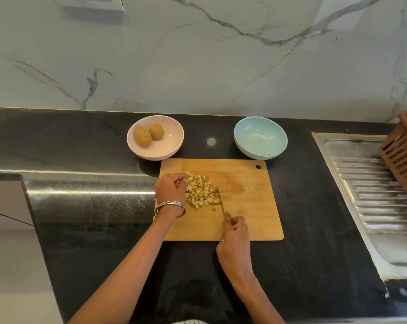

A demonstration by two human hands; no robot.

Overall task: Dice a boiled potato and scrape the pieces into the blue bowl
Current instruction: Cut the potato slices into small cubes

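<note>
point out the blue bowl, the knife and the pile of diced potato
round pale blue bowl (pixel 265 149), head view, bare inner wall near the front rim
thin-bladed knife (pixel 221 199), head view, mid blade beside the pile
pile of diced yellow potato pieces (pixel 201 191), head view, centre of the heap on the wooden board

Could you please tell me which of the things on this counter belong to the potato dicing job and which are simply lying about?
In use:
diced potato
knife, held by right hand
left hand beside the dice
cutting board
blue bowl, no dice in it yet

Lying about:
pink bowl holding two whole potatoes
brown basket
sink drainboard
</note>
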